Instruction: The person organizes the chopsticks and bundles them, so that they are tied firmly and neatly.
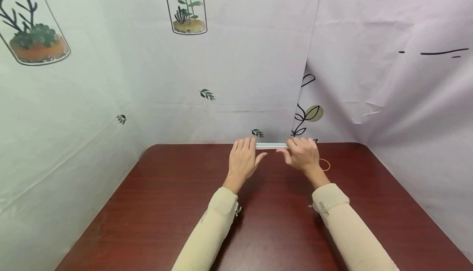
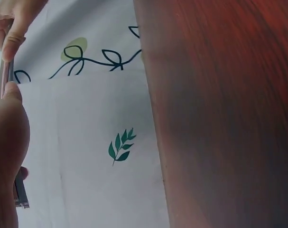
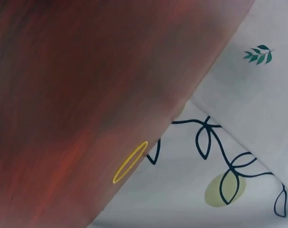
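Observation:
Both hands hold a thin, straight bundle of pale blue and whitish sticks (image 1: pixel 271 145) level, close over the far part of the table. My left hand (image 1: pixel 242 160) curls its fingers round the left part, thumb pointing inward. On the right part, my right hand (image 1: pixel 304 154) grips in the same way, and a short length of the bundle shows between the two thumbs. The left wrist view shows the left hand (image 2: pixel 8 133) at the edge, with one end of the bundle (image 2: pixel 21 192) sticking out past it. No hand shows in the right wrist view.
A yellow rubber band (image 1: pixel 329 164) lies near the far edge, just right of my right wrist. The reddish-brown table (image 1: pixel 166 205) ends at a white cloth backdrop (image 1: pixel 240 65) printed with plants. Cloth also hangs along both sides.

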A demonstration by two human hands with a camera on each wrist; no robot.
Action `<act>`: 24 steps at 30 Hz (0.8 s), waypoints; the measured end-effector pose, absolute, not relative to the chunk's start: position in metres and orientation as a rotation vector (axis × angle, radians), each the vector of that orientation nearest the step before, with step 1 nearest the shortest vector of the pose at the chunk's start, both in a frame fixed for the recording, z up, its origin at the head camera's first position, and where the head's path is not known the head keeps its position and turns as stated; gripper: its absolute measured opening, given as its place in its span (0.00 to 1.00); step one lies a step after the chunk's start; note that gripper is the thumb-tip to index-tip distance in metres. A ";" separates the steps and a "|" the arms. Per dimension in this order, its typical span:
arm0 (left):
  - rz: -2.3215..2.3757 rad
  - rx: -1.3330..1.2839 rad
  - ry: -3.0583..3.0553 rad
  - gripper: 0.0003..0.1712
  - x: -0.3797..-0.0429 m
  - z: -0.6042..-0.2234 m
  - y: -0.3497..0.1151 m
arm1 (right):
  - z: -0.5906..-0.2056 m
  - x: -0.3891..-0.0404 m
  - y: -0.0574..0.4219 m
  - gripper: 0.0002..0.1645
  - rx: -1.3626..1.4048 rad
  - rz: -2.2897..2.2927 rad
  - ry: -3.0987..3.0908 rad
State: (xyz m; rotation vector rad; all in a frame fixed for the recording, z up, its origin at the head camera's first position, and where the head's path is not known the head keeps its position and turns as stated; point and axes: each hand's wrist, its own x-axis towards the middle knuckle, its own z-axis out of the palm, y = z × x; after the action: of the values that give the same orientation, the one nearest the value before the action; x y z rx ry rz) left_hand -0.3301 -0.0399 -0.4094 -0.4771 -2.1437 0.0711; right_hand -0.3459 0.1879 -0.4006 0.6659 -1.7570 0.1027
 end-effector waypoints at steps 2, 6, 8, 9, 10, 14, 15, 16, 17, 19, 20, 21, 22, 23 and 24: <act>0.038 -0.465 -2.109 0.34 -0.332 -0.410 -0.042 | -0.400 -0.345 0.186 0.36 0.661 0.096 -1.782; -0.008 -0.450 -2.070 0.30 -0.332 -0.412 -0.046 | -0.401 -0.344 0.182 0.37 0.667 0.087 -1.814; -0.016 -0.457 -2.067 0.29 -0.332 -0.412 -0.047 | -0.401 -0.343 0.181 0.36 0.671 0.091 -1.816; -0.011 -0.458 -2.074 0.29 -0.332 -0.411 -0.048 | -0.401 -0.342 0.180 0.36 0.670 0.090 -1.816; -0.006 -0.459 -2.085 0.29 -0.332 -0.410 -0.048 | -0.401 -0.343 0.180 0.36 0.669 0.091 -1.811; 0.044 -0.443 -2.108 0.30 -0.333 -0.407 -0.050 | -0.401 -0.345 0.179 0.35 0.663 0.089 -1.779; 0.057 -0.434 -2.111 0.30 -0.333 -0.407 -0.050 | -0.400 -0.346 0.178 0.35 0.661 0.088 -1.768; 0.058 -0.426 -2.107 0.30 -0.334 -0.406 -0.050 | -0.398 -0.346 0.178 0.35 0.660 0.085 -1.759; 0.060 -0.420 -2.096 0.30 -0.334 -0.406 -0.050 | -0.397 -0.346 0.177 0.35 0.655 0.079 -1.754; 0.040 -0.414 -2.067 0.30 -0.335 -0.405 -0.050 | -0.394 -0.346 0.176 0.34 0.648 0.075 -1.750; 0.033 -0.413 -2.047 0.30 -0.335 -0.405 -0.050 | -0.393 -0.346 0.176 0.33 0.638 0.073 -1.754; 0.024 -0.416 -2.029 0.30 -0.336 -0.405 -0.049 | -0.392 -0.345 0.175 0.32 0.630 0.079 -1.750; 0.016 -0.419 -2.011 0.29 -0.336 -0.404 -0.049 | -0.392 -0.345 0.174 0.31 0.618 0.084 -1.750; 0.017 -0.422 -1.997 0.30 -0.336 -0.404 -0.048 | -0.392 -0.345 0.174 0.30 0.606 0.087 -1.749; 0.014 -0.425 -1.988 0.30 -0.337 -0.403 -0.048 | -0.392 -0.344 0.173 0.29 0.597 0.094 -1.745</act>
State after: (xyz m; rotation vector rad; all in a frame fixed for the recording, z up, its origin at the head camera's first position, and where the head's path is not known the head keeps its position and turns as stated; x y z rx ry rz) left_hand -0.3366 -0.0478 -0.4032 -0.4249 -1.9880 0.0136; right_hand -0.3441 0.1734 -0.3919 0.5974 -1.7449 0.0939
